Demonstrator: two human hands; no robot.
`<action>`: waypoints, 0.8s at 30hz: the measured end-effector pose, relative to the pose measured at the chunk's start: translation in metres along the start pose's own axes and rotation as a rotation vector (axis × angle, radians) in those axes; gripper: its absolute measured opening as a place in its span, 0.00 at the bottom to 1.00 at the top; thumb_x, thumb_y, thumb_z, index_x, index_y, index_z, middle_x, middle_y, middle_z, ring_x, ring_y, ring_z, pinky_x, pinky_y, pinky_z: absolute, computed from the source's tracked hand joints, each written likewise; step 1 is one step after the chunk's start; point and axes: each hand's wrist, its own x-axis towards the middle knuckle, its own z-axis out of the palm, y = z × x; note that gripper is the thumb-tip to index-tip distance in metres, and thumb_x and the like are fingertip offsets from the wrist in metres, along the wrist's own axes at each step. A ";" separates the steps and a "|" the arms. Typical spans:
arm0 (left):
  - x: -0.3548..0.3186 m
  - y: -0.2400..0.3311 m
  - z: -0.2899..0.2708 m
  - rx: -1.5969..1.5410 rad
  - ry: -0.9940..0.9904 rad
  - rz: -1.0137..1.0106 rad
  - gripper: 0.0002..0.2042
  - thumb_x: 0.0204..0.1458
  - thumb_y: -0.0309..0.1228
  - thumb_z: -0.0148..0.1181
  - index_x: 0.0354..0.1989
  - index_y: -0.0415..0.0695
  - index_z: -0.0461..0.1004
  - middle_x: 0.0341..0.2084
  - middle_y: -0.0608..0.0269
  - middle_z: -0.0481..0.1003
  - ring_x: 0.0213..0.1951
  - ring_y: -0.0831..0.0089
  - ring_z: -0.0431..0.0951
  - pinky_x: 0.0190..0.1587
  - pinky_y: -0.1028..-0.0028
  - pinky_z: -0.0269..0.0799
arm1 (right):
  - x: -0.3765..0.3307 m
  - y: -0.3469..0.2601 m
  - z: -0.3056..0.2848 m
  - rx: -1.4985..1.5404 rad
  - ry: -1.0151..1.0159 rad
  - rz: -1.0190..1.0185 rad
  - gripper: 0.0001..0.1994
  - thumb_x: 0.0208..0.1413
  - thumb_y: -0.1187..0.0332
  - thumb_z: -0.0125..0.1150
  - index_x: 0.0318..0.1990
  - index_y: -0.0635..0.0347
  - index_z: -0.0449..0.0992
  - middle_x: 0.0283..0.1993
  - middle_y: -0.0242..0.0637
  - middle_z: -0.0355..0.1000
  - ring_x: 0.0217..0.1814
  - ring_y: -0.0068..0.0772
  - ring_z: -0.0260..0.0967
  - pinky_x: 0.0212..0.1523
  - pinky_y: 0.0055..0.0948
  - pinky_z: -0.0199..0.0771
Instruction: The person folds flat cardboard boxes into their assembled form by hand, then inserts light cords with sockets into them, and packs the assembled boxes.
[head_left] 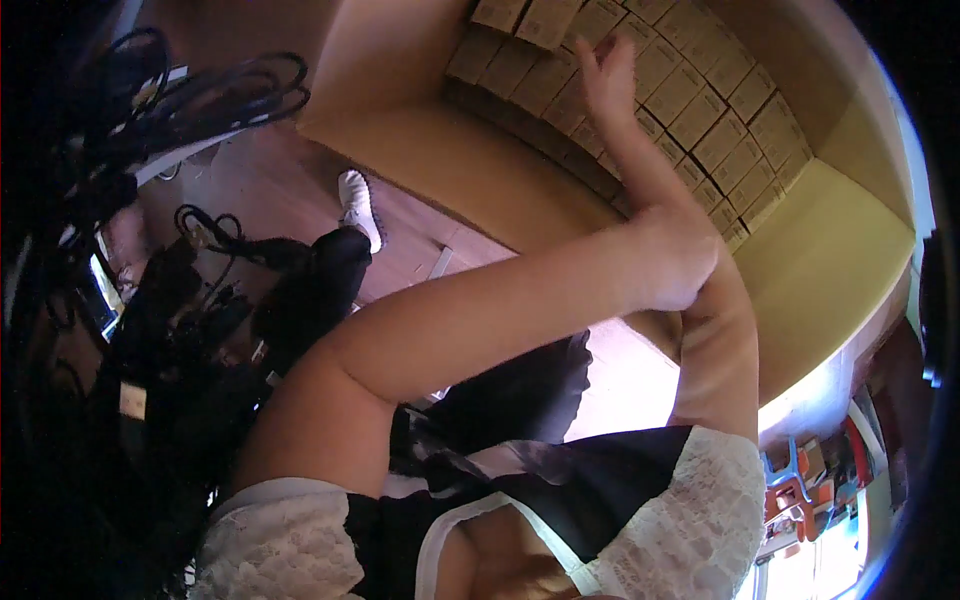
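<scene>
The right hand (608,75) rests flat on small cardboard boxes (700,100) packed in a large carton (840,260); left hand (680,265) grips the right forearm.

Dim and warm overall, blown-out glare lower right, deep shadow left, soft blur, heavy fisheye bending at rim

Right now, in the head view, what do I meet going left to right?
Tangle of black cables → white shoe → left hand gripping the right forearm → small cardboard boxes packed in the large carton.
</scene>
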 end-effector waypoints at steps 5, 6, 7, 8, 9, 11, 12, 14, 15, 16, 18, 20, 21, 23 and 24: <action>-0.024 -0.011 0.005 -0.135 0.908 0.145 0.08 0.46 0.33 0.56 0.24 0.42 0.76 0.23 0.56 0.75 0.29 0.59 0.76 0.31 0.67 0.71 | 0.066 0.011 -0.005 0.002 -0.344 -0.160 0.26 0.60 0.58 0.43 0.63 0.55 0.50 0.67 0.50 0.39 0.59 0.58 0.54 0.58 0.43 0.57; -0.039 -0.027 -0.003 -0.063 1.042 0.191 0.07 0.47 0.31 0.55 0.25 0.41 0.75 0.24 0.57 0.75 0.29 0.61 0.76 0.31 0.69 0.71 | 0.073 0.006 -0.001 -0.015 -0.631 -0.238 0.30 0.59 0.55 0.44 0.65 0.52 0.44 0.68 0.51 0.31 0.60 0.63 0.51 0.59 0.46 0.55; -0.061 -0.043 -0.015 0.014 1.176 0.236 0.06 0.48 0.29 0.54 0.26 0.40 0.75 0.24 0.58 0.75 0.29 0.63 0.76 0.32 0.71 0.71 | 0.069 -0.024 0.010 0.005 -0.639 -0.259 0.30 0.59 0.55 0.44 0.65 0.52 0.44 0.68 0.51 0.31 0.60 0.63 0.51 0.59 0.46 0.55; -0.079 -0.063 -0.023 0.065 1.273 0.181 0.06 0.50 0.28 0.54 0.27 0.40 0.75 0.26 0.60 0.76 0.29 0.67 0.76 0.33 0.72 0.71 | 0.056 -0.057 0.019 -0.139 -0.466 0.041 0.35 0.57 0.52 0.47 0.66 0.51 0.38 0.69 0.52 0.30 0.61 0.64 0.49 0.58 0.47 0.56; -0.098 -0.078 -0.032 0.118 1.370 0.129 0.06 0.51 0.27 0.53 0.29 0.40 0.75 0.27 0.61 0.76 0.30 0.70 0.76 0.35 0.73 0.71 | 0.048 -0.079 0.022 -0.279 -0.281 0.336 0.40 0.54 0.50 0.49 0.66 0.51 0.33 0.69 0.53 0.29 0.62 0.65 0.48 0.57 0.49 0.56; -0.118 -0.100 -0.049 0.004 1.501 -0.096 0.07 0.53 0.27 0.52 0.31 0.38 0.75 0.30 0.62 0.76 0.32 0.76 0.75 0.38 0.76 0.71 | 0.051 -0.045 0.023 -0.236 -0.237 0.278 0.43 0.52 0.50 0.52 0.66 0.53 0.31 0.68 0.54 0.33 0.62 0.63 0.49 0.56 0.49 0.57; -0.124 -0.112 -0.056 0.005 1.506 -0.090 0.07 0.53 0.27 0.52 0.31 0.38 0.75 0.30 0.62 0.76 0.32 0.76 0.75 0.38 0.76 0.71 | 0.053 -0.027 0.024 -0.190 -0.199 0.209 0.46 0.50 0.49 0.55 0.65 0.56 0.29 0.67 0.56 0.38 0.62 0.61 0.50 0.55 0.50 0.58; -0.134 -0.131 -0.057 -0.127 1.489 -0.196 0.08 0.54 0.28 0.51 0.33 0.36 0.75 0.30 0.62 0.76 0.32 0.78 0.75 0.39 0.79 0.71 | 0.041 -0.009 0.023 -0.302 -0.026 -0.190 0.32 0.50 0.58 0.54 0.57 0.60 0.46 0.54 0.50 0.52 0.55 0.53 0.56 0.50 0.43 0.62; -0.135 -0.133 -0.055 -0.127 1.497 -0.204 0.08 0.54 0.28 0.51 0.33 0.36 0.75 0.30 0.62 0.76 0.32 0.78 0.75 0.39 0.79 0.71 | 0.034 -0.001 0.023 -0.397 0.151 -0.588 0.20 0.50 0.66 0.54 0.49 0.65 0.63 0.41 0.45 0.66 0.48 0.45 0.62 0.45 0.37 0.65; -0.133 -0.135 -0.053 -0.195 1.495 -0.149 0.08 0.54 0.28 0.51 0.34 0.36 0.74 0.29 0.62 0.76 0.32 0.79 0.75 0.38 0.79 0.71 | 0.026 0.009 0.019 -0.398 0.146 -0.594 0.20 0.50 0.66 0.54 0.49 0.65 0.63 0.41 0.45 0.66 0.48 0.45 0.62 0.45 0.37 0.65; -0.133 -0.133 -0.051 -0.273 1.489 -0.091 0.09 0.55 0.28 0.51 0.34 0.35 0.74 0.29 0.62 0.76 0.31 0.79 0.75 0.38 0.80 0.71 | 0.010 0.027 0.010 -0.444 -0.579 -0.965 0.17 0.46 0.70 0.54 0.46 0.62 0.65 0.46 0.44 0.64 0.50 0.45 0.62 0.50 0.40 0.64; -0.134 -0.127 -0.053 -0.305 1.546 -0.068 0.08 0.54 0.28 0.52 0.36 0.36 0.74 0.28 0.63 0.76 0.29 0.79 0.75 0.35 0.80 0.71 | 0.000 0.035 0.026 -0.568 -0.675 -0.994 0.18 0.45 0.71 0.52 0.47 0.60 0.65 0.46 0.43 0.64 0.50 0.44 0.61 0.48 0.39 0.64; -0.136 -0.130 -0.052 -0.304 1.548 -0.070 0.08 0.54 0.28 0.52 0.36 0.36 0.74 0.28 0.63 0.76 0.29 0.79 0.75 0.35 0.80 0.71 | -0.003 0.033 0.039 -0.678 -0.765 -1.035 0.20 0.45 0.72 0.51 0.49 0.58 0.65 0.45 0.41 0.65 0.50 0.43 0.61 0.46 0.37 0.65; -0.135 -0.137 -0.051 -0.359 1.597 -0.117 0.08 0.54 0.28 0.53 0.35 0.36 0.74 0.28 0.63 0.76 0.28 0.79 0.74 0.34 0.81 0.71 | -0.005 0.026 0.059 -0.736 -0.751 -1.088 0.17 0.45 0.72 0.51 0.46 0.58 0.67 0.44 0.40 0.65 0.51 0.42 0.61 0.49 0.38 0.64; -0.133 -0.140 -0.050 -0.361 1.602 -0.124 0.08 0.54 0.28 0.53 0.35 0.36 0.74 0.28 0.63 0.76 0.28 0.79 0.74 0.34 0.81 0.71 | -0.006 0.026 0.068 -0.794 -0.736 -1.139 0.14 0.46 0.72 0.52 0.44 0.57 0.69 0.44 0.40 0.66 0.52 0.41 0.61 0.52 0.39 0.63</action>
